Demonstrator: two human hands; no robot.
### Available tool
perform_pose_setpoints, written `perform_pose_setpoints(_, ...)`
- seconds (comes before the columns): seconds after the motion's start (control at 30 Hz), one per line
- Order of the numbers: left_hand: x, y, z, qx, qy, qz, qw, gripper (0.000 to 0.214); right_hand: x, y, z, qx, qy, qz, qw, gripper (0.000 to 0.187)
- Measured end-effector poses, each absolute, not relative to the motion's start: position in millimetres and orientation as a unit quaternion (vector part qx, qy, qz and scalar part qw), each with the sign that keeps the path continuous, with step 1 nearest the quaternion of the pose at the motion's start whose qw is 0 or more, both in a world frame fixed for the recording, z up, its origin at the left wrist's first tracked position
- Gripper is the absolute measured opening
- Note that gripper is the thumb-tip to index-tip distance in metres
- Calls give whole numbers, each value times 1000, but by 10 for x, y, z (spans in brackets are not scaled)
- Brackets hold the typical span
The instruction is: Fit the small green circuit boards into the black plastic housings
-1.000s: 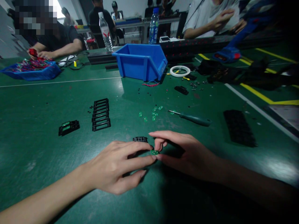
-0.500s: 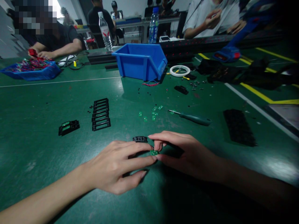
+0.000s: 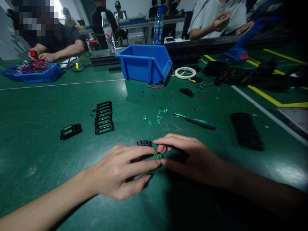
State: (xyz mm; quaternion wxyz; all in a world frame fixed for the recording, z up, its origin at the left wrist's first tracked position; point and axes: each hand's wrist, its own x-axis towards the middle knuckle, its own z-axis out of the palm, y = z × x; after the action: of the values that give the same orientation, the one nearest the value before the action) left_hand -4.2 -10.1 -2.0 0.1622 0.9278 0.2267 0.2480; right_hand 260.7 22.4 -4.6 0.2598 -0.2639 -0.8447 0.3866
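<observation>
A small green circuit board (image 3: 158, 156) sits between the fingertips of both hands, low over the green table. My left hand (image 3: 120, 171) comes from the left; its index and middle fingertips press at the board's left side, thumb lower and apart. Over on the other side, my right hand (image 3: 192, 157) has its thumb at the board's near edge and curled fingers at its far edge. Just beyond the left fingers lies a black plastic holder (image 3: 144, 143), partly covered by them. Several loose green circuit boards (image 3: 158, 117) lie farther out, beside a screwdriver (image 3: 201, 123) with a dark green handle.
Black frames (image 3: 104, 118) and a black holder with green boards (image 3: 71, 131) lie left. A dark block (image 3: 247, 131) rests right. Behind stand a blue bin (image 3: 141, 65), bottles (image 3: 109, 33), a tape roll (image 3: 185, 73) and a cordless drill (image 3: 234, 55). Co-workers sit across the table.
The circuit board has shifted very slightly left and tilted, showing more of its face. My right fingers have moved a touch. The left hand is almost unchanged.
</observation>
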Motion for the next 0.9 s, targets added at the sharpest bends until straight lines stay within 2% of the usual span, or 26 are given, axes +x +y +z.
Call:
perform_pose_setpoints(0.2,-48,-114,-32,921,225,285,144,41,2599,244,-19,-249,-841,409,252,23)
perform_pose_setpoints(0.9,-36,-105,-45,916,226,304,129,42,2601,235,-18,-245,-836,413,266,13)
